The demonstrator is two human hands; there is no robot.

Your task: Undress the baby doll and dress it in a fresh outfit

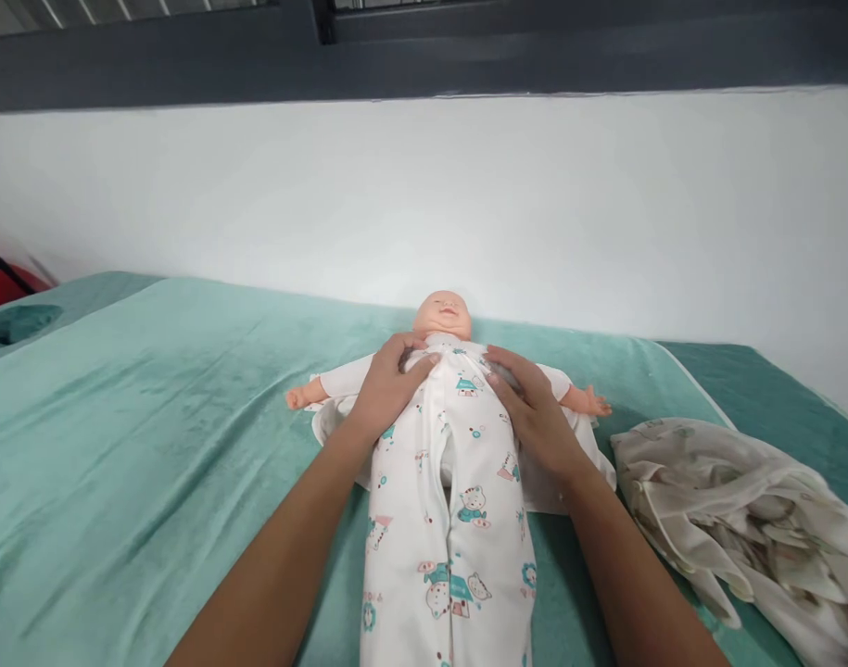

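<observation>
A baby doll (443,315) lies on its back on a green sheet, arms spread to both sides, in a white long-sleeved top (346,377). White baby pants (458,482) with small animal and house prints cover its front from just below the neck downward. There is a slit in the middle of the pants. My left hand (394,382) grips the left side of their upper edge, its thumb on the cloth. At the opposite side, my right hand (533,405) holds the edge with bent fingers. The doll's legs are hidden.
A crumpled whitish cloth (736,500) lies at the right. The green sheet (187,417) spreads over the bed, wrinkled at the left. Behind stands a white wall (424,195) below a dark window frame (535,56). Something red and black (3,278) shows at the far left.
</observation>
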